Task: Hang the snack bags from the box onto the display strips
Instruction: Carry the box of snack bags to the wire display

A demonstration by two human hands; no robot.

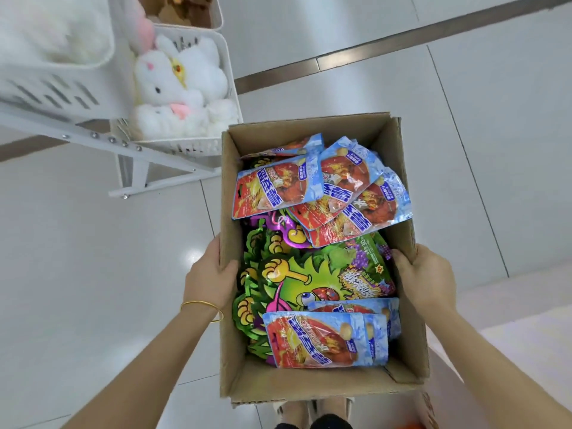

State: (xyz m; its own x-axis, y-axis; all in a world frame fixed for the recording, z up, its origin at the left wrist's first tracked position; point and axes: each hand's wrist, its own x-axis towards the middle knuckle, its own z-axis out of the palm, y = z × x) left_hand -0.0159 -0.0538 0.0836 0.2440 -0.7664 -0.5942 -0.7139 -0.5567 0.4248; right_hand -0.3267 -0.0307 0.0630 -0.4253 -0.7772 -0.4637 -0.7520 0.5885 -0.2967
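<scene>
Cardboard box [278, 382] of snack bags [272, 187] clasped between left grip [210, 274], right grip [424, 274].

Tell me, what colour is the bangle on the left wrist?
Gold; the bangle shows clearly in the head view.

The green snack bag [328, 267] bears a small "30" near its far edge, seen upside down; the red-and-blue snack bags [272, 187] carry large white-edged blue Chinese characters, inverted and too blurred to read.
</scene>
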